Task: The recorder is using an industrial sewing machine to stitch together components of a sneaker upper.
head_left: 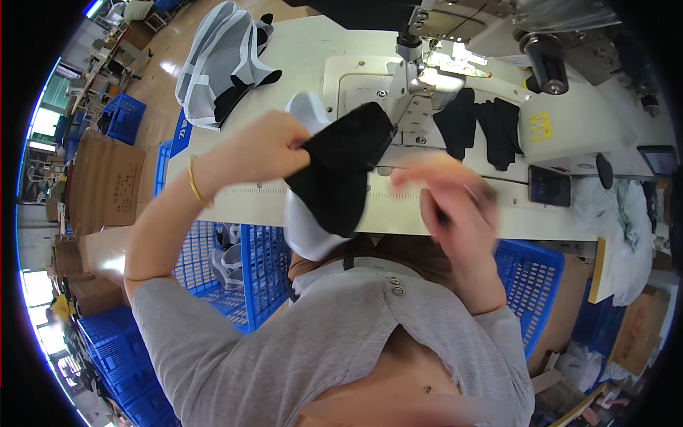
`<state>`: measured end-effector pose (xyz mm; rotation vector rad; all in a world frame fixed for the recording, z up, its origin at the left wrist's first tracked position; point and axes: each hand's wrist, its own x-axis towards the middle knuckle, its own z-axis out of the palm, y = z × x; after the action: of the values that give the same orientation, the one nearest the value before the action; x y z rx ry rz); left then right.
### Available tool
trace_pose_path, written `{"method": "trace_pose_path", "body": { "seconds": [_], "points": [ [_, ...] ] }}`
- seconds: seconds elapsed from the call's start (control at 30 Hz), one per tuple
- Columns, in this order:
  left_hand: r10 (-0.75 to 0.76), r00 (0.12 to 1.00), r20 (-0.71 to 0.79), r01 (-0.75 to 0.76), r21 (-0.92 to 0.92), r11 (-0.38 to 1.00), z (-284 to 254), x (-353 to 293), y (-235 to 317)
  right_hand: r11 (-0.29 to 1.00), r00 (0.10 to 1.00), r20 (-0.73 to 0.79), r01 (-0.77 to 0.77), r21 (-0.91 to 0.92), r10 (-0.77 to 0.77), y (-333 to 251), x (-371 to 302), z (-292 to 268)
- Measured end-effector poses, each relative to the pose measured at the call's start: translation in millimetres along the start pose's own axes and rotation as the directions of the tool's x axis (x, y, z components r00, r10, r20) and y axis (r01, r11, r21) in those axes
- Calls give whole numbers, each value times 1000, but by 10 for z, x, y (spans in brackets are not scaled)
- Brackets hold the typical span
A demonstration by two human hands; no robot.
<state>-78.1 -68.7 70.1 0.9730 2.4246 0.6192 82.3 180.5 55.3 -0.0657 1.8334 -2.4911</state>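
Cardboard box (107, 185) and blue crate (124, 117) stand on the left side of the workshop, the box carrying several lines of dark print on its side. Nearer, a cream worktop (299, 53) bears a sewing machine (413, 78), and a printed measuring scale (462, 198) runs along its front edge. A blue strip (183, 132) with white characters shows by its left edge. On the pale housing at right sits a small yellow label (541, 127) with dark writing; just below it, a dark phone-like device (550, 186) has small markings on its screen, too small to make out.

The left hand (274, 146) is clamped, thumb against fingers, on the left edge of a black fabric piece (345, 167), which hangs over the worktop's front edge, below and left of the machine's needle area. A white piece (306, 228) shows behind it. The right hand (455, 192) is blurred, near the black fabric piece's right side, fingers partly curled; whether it grips anything, I cannot tell. More black pieces (499, 132) lie right of the machine.
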Motion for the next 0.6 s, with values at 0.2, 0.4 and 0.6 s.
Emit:
{"method": "trace_pose_path", "body": {
  "seconds": [0.2, 0.4, 0.6],
  "points": [
    [-112, 993, 39, 118, -284, 952, 490, -123, 199, 887, 950, -27, 280, -368, -311, 710, 736, 38],
    [455, 631, -628, -378, 264, 887, 392, 57, 334, 948, 994, 105, 45, -316, -12, 579, 662, -54],
    [556, 831, -32, -557, -24, 830, 144, 287, 169, 948, 985, 138, -55, -313, 103, 296, 538, -118]
  ]
}}
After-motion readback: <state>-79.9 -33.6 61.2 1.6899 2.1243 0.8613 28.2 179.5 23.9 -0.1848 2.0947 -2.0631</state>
